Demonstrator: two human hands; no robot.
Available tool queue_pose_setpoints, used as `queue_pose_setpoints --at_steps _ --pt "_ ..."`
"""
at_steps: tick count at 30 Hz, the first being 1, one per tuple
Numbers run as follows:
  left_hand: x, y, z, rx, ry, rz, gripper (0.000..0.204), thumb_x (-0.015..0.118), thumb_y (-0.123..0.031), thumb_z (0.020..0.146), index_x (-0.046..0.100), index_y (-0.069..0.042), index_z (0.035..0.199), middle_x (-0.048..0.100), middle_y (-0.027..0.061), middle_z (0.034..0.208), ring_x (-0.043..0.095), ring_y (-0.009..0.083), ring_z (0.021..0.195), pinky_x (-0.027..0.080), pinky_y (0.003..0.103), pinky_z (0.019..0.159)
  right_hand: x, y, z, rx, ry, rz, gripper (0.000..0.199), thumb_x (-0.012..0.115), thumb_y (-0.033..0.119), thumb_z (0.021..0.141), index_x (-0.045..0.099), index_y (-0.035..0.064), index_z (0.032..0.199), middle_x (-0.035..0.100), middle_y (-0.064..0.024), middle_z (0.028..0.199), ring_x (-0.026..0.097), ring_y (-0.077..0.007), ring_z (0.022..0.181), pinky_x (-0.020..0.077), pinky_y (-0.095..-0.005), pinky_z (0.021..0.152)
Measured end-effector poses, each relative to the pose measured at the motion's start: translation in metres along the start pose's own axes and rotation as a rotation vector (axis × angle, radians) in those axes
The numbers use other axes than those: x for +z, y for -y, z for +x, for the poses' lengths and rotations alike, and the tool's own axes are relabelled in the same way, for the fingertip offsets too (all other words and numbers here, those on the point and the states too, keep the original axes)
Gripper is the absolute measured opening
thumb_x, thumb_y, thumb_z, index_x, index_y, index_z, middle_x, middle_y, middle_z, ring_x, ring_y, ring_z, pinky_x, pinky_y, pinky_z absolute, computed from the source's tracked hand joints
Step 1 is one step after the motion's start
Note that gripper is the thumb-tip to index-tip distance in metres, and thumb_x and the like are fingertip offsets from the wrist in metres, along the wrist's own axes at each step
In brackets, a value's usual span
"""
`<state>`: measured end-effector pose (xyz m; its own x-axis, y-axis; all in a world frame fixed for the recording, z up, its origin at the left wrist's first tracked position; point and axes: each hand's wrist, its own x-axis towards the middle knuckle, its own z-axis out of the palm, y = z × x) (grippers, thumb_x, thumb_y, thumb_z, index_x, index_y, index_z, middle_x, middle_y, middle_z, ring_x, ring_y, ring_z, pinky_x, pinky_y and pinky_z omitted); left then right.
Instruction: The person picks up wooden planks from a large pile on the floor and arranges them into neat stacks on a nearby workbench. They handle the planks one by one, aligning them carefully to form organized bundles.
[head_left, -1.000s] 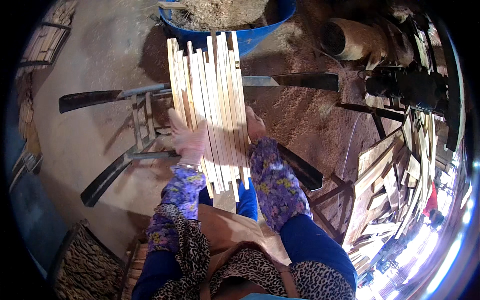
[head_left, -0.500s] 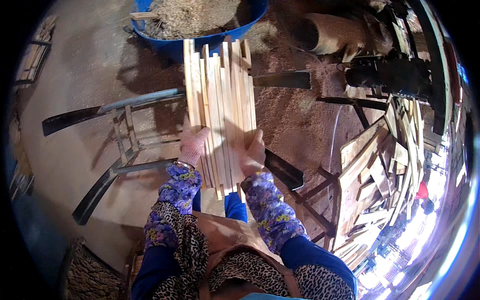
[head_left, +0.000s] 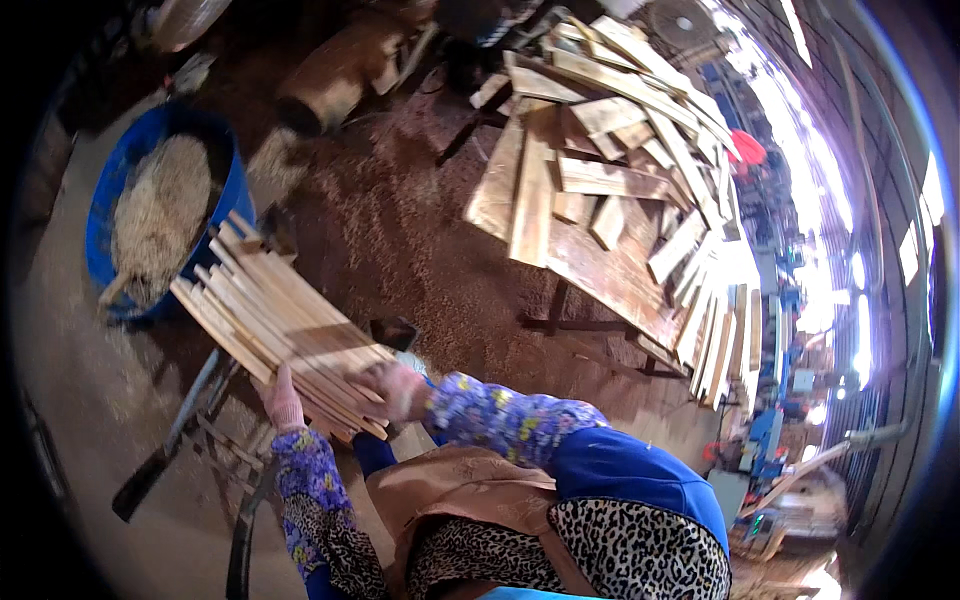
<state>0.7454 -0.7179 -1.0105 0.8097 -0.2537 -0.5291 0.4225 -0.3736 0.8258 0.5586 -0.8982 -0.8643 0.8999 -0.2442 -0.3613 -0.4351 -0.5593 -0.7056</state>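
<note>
Several long, thin wooden strips (head_left: 285, 325) lie side by side in a flat bundle, slanting from the upper left toward my body. Their far ends are uneven and reach the rim of a blue tub. My left hand (head_left: 283, 400) grips the near left edge of the bundle, its thumb over the top. My right hand (head_left: 392, 388) closes on the opposite edge near the close end and is slightly blurred. The fingers under the strips are hidden. Beneath and left of the bundle shows a metal-and-wood stand (head_left: 190, 430) with dark legs.
The blue tub (head_left: 240, 180) holds wood shavings (head_left: 160, 215). At the upper right, a wooden table (head_left: 610, 285) carries a loose heap of boards (head_left: 615, 180) and strips along its near edge. A brown cylindrical thing (head_left: 345, 75) lies at the back. Sawdust covers the floor (head_left: 400, 230).
My view has turned to the right, bringing the board-covered table toward the middle. The bundle, still in both hands, now slants in the picture, with the stand and tub farther left.
</note>
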Motion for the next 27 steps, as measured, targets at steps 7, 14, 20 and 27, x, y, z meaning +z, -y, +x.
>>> queue_pose_setpoints --at_steps 7,14,20,27 --pt "0.019 -0.052 -0.113 0.166 -0.256 0.632 0.083 0.067 -0.031 0.100 0.027 0.003 0.164 0.037 0.0296 0.163 0.044 0.0438 0.147 0.036 0.048 0.123 -0.119 -0.031 -0.200 0.332 -0.198 0.158 0.041 0.069 0.025 0.099 0.067 0.0075 0.136 0.072 -0.0218 0.122 0.070 -0.0371 0.116 0.0560 -0.0447 0.099" --pt "0.156 -0.133 -0.263 0.634 0.317 0.254 0.046 0.074 -0.014 0.090 0.064 0.003 0.131 0.066 0.0179 0.110 0.065 0.0339 0.112 0.050 0.041 0.108 -0.285 -0.144 -0.180 0.620 -0.790 0.073 0.071 0.077 0.036 0.093 0.052 0.0046 0.152 0.067 -0.0226 0.137 0.063 -0.0357 0.129 0.0502 -0.0462 0.109" --pt "0.398 -0.241 -0.270 0.877 0.265 1.046 0.109 0.077 -0.065 0.084 0.035 -0.003 0.163 0.032 0.0315 0.165 0.026 0.0497 0.155 0.009 0.061 0.129 -0.382 -0.199 -0.106 0.813 -0.737 -0.048 0.105 0.078 0.059 0.082 0.031 0.0079 0.161 0.055 -0.0269 0.148 0.046 -0.0449 0.143 0.0407 -0.0523 0.116" --pt "0.470 -0.292 -0.239 0.585 0.255 1.263 0.097 0.083 -0.048 0.081 0.036 -0.010 0.156 0.048 0.0217 0.151 0.053 0.0396 0.136 0.047 0.052 0.108 -0.393 -0.222 -0.118 0.789 -0.837 -0.009 0.106 0.080 0.053 0.081 0.028 0.0094 0.162 0.053 -0.0248 0.151 0.045 -0.0459 0.144 0.0420 -0.0525 0.116"
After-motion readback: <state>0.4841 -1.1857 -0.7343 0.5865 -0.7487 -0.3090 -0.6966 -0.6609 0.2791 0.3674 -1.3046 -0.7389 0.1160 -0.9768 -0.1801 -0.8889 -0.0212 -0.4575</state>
